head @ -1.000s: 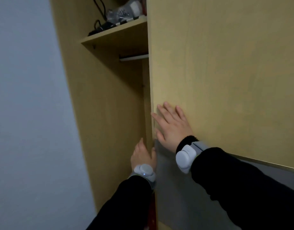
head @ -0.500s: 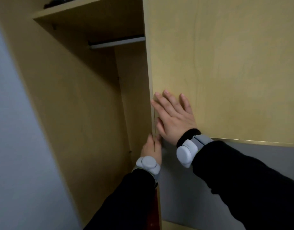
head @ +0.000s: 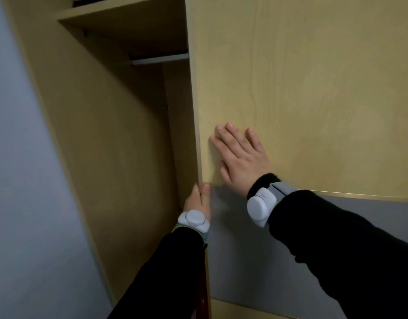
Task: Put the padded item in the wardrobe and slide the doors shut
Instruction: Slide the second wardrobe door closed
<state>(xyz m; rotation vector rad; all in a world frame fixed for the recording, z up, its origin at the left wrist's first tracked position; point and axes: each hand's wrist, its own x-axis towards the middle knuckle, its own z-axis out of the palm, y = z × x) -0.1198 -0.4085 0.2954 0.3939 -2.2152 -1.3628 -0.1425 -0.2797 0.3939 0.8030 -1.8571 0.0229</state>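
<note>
A light wood sliding door (head: 302, 88) with a grey lower panel (head: 244, 261) covers the right part of the wardrobe. My right hand (head: 242, 160) lies flat on the door's face, fingers spread, close to its left edge. My left hand (head: 198, 201) grips that left edge lower down, at the seam between wood and grey panel, fingers wrapped behind it. The open wardrobe compartment (head: 120, 139) shows to the left of the door. A sliver of dark red (head: 202, 293) shows low behind the door edge by my left sleeve; I cannot tell what it is.
A shelf (head: 120, 12) spans the top of the opening, with dark items on it cut off by the frame. A pale hanging rail (head: 159, 59) runs below the shelf. A grey-white wall (head: 21, 180) stands left of the wardrobe side panel.
My left hand has risen and closed around the door's left edge. The view has shifted so that the opening looks wider. My right hand stays flat on the door.
</note>
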